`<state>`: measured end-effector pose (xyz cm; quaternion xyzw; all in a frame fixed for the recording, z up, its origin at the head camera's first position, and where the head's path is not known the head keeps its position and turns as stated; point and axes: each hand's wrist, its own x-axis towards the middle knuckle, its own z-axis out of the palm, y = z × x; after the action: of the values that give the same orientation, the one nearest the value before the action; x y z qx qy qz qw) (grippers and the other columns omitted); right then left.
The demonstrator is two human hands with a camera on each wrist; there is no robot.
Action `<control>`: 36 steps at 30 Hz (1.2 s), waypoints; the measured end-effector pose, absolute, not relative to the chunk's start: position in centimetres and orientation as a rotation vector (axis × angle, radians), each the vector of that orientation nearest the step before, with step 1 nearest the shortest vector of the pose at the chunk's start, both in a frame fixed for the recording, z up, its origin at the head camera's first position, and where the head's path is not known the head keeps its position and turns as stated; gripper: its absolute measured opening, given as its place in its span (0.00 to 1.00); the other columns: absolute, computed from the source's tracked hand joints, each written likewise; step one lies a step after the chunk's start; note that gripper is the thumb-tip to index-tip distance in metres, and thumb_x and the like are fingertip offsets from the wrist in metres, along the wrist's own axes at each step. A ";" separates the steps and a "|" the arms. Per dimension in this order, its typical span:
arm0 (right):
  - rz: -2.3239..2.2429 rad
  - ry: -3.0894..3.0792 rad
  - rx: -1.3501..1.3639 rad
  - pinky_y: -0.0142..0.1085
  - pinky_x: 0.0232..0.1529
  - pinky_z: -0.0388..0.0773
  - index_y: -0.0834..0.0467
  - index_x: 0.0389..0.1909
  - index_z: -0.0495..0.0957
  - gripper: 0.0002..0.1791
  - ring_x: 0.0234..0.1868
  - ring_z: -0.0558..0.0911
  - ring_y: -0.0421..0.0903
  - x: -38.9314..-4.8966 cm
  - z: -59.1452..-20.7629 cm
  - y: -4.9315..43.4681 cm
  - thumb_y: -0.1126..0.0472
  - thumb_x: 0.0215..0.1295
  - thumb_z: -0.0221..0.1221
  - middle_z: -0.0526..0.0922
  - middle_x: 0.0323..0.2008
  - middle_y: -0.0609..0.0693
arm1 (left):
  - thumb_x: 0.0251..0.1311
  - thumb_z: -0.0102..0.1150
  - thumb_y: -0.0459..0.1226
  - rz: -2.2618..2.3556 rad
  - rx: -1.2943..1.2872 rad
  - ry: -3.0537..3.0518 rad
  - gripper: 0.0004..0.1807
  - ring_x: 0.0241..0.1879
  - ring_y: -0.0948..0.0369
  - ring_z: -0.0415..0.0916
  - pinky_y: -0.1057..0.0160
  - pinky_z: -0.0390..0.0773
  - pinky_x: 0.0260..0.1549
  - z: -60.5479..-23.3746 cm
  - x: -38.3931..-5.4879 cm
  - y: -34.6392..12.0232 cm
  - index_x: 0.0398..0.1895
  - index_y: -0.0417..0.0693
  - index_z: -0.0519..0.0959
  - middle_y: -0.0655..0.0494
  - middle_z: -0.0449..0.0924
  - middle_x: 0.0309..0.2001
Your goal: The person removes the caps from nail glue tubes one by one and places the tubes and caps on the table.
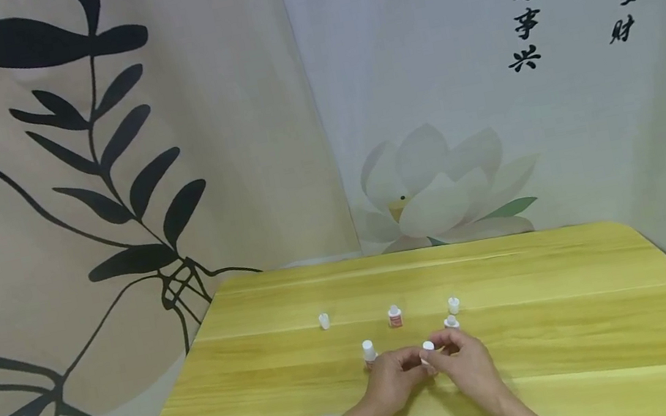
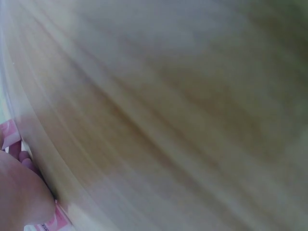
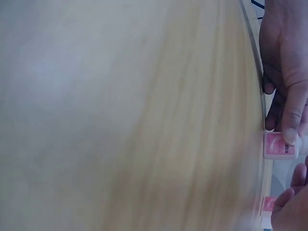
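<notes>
Between both hands, near the table's front, is a small white bottle point(image 3: 274, 150) with a pink label. My left hand point(image 1: 395, 380) grips its body, the thumb lying over the label in the right wrist view. At the bottle's top, my right hand point(image 1: 470, 364) pinches the white cap point(image 1: 428, 346) between thumb and fingers. Just behind the left hand stands a capped bottle point(image 1: 368, 347), its lower part hidden. Another bottle point(image 1: 451, 322), with a narrow white tip, is partly covered by the right hand. The left wrist view shows mostly blurred table and part of a hand.
Farther back on the wooden table point(image 1: 553, 318) stands an uncapped bottle point(image 1: 395, 317) with a pinkish-red label. A loose white cap point(image 1: 324, 321) lies to its left and a second white cap point(image 1: 453, 305) to its right. A printed curtain point(image 1: 254, 140) hangs behind the table.
</notes>
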<state>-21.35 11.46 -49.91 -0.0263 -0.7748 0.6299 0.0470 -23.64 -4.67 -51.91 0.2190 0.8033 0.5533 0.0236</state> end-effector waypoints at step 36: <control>1.897 -2.358 -0.148 0.32 0.28 0.72 0.59 0.43 0.84 0.16 0.37 0.75 0.46 -20.8 -50.1 11.0 0.58 0.55 0.72 0.81 0.35 0.51 | 0.59 0.68 0.34 1.687 0.666 2.496 0.08 0.40 0.63 0.83 0.68 0.78 0.42 -51.7 -23.7 -4.6 0.41 0.45 0.87 0.58 0.87 0.37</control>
<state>-20.79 10.97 -50.11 -0.0486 -0.7770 0.6251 0.0556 -23.69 -4.64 -51.70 0.2159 0.8086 0.5467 0.0279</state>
